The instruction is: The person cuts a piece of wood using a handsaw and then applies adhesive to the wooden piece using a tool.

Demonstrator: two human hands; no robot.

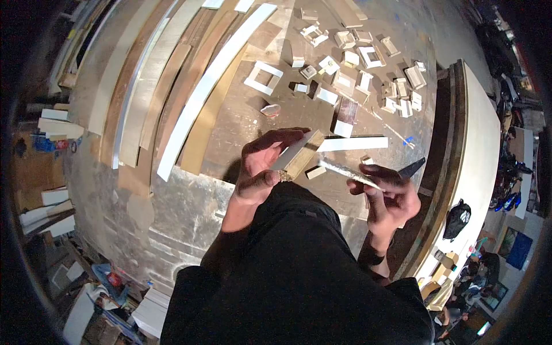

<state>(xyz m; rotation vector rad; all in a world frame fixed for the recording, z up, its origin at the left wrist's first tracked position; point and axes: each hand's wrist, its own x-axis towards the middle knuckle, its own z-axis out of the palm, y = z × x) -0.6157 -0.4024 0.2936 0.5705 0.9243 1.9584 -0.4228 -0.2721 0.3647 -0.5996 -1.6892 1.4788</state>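
Observation:
My left hand (259, 164) is closed around a small wooden block (303, 156), which has a pale flat face and rough brown edges. It holds the block tilted, above my lap. To the right, my right hand (394, 198) grips a thin, pale, speckled strip (348, 172) between thumb and fingers. One end of the strip points at the block without touching it. A dark pointed piece (411, 168) shows behind the right fingers; whether it belongs to the strip I cannot tell. A white wooden strip (356, 144) and a little wooden block (315, 172) lie just beyond my hands.
Long boards (201, 98) lie side by side on the left of the worktable (190, 201). Several small wooden pieces (345, 80) are scattered at the far side, beside a square frame (263, 77). A pale bench top (474, 149) borders the right, holding a black object (457, 219).

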